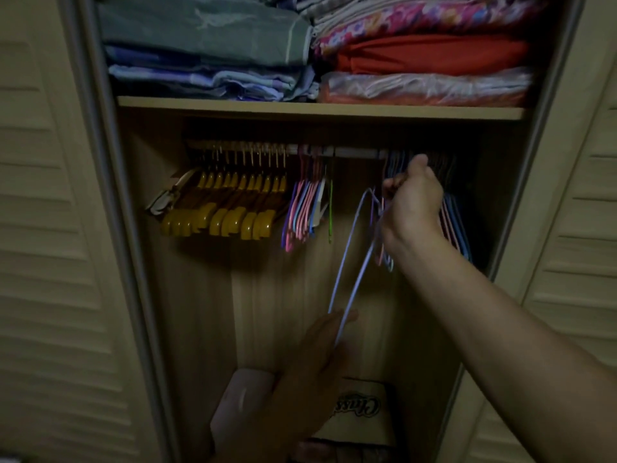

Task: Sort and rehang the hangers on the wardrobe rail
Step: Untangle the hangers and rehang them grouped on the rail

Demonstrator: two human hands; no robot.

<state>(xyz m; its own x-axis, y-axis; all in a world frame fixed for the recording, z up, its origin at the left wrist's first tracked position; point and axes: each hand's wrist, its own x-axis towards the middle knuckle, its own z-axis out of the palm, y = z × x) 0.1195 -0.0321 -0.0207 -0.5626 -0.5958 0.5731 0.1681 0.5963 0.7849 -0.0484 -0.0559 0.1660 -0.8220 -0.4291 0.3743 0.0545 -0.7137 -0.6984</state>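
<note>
Left end of rail: a tight row of yellow-brown wooden hangers (227, 208) is hung on the wardrobe rail (354, 152).
Middle of rail: a small bunch of pink and blue wire hangers (302, 212) is hung beside them, with a single green hanger (331, 212) just to its right; a bare stretch of rail follows.
Left hand (314, 355): held low, fingers straight, touching the lower end of a pale blue wire hanger (350, 262).
Right hand (412, 202): clenched around the tops of several wire hangers, the pale blue one among them, just under the rail.
Right end of rail: more wire hangers (454, 225) are hung behind the right hand.
Step in hand: the pale blue hanger appears to be separated from the gripped bunch.
Next move: its hook must be freed and carried to the matching group.
</note>
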